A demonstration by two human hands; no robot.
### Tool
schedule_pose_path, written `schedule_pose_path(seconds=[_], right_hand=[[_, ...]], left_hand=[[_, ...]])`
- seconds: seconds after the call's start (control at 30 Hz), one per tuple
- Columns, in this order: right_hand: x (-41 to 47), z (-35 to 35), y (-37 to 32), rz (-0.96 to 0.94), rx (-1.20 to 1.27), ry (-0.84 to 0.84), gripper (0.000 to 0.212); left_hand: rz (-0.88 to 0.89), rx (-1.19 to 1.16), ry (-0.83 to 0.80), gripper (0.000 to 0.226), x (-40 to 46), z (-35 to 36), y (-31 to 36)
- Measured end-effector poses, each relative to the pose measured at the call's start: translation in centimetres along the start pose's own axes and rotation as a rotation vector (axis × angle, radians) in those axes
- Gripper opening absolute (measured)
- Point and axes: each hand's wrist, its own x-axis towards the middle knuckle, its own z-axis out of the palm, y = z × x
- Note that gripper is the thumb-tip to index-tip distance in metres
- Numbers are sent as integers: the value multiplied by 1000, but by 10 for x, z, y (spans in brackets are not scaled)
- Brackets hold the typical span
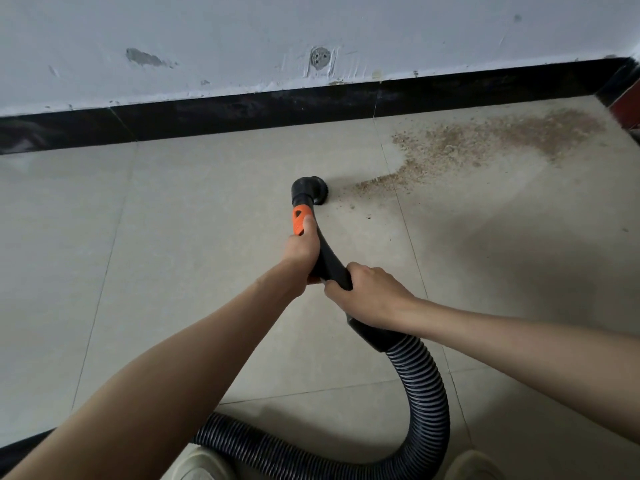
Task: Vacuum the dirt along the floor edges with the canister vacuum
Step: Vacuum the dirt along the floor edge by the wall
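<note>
A: Where's the nozzle?
B: Down on the floor tile, just left of the dirt trail, short of the black baseboard.
A: And the hands?
B: The left hand grips the handle right behind the nozzle, thumb on the orange part. The right hand clasps it lower, where the ribbed hose begins.

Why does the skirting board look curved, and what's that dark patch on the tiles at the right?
Head view: the wide-angle lens bows the straight black skirting board; the soft grey patch below the dirt looks like a diffuse shadow, source unseen; lighting is dim and even, no glare; the brush nozzle is fairly sharp.
</note>
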Motion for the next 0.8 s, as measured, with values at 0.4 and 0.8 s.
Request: schedule_pose_path(seconds=[0.4, 0.8], right_hand=[[21, 37, -57, -253, -235, -111, 45], [-19, 36, -19, -138, -170, -119, 48]], left_hand=[[-75, -537, 161, 54, -7, -89, -15], [-63, -424, 147, 56, -30, -58, -49]])
